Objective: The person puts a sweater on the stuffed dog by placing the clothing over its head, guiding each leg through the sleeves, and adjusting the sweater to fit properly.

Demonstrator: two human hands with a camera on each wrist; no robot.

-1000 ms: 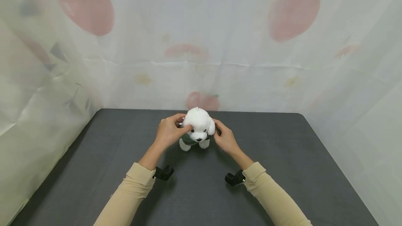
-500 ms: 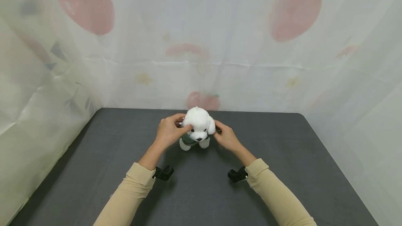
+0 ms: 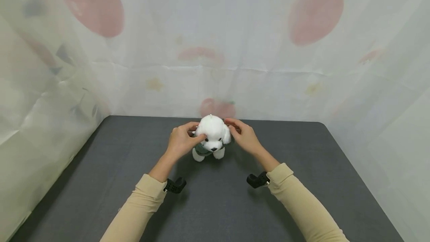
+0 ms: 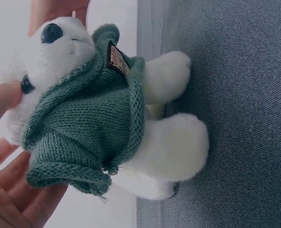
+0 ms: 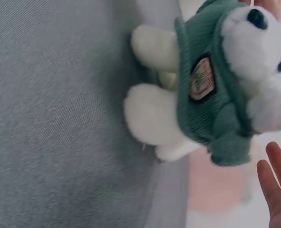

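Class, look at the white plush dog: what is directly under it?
The plush dog stands with its white paws on the dark grey table. Nothing else shows beneath it. Its belly is covered by a green knitted sweater, and the spot under its paws is hidden.

The head camera looks forward and down over the dark table (image 3: 302,197) from some way back, while both wrist cameras (turned sideways) sit close to the plush dog (image 3: 211,137), which all three views share

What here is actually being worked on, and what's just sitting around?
In hand:
white plush dog
its green knitted sweater
left hand, gripping the dog's head
right hand, at the dog's other side

Just there:
dark grey table
fruit-print curtain
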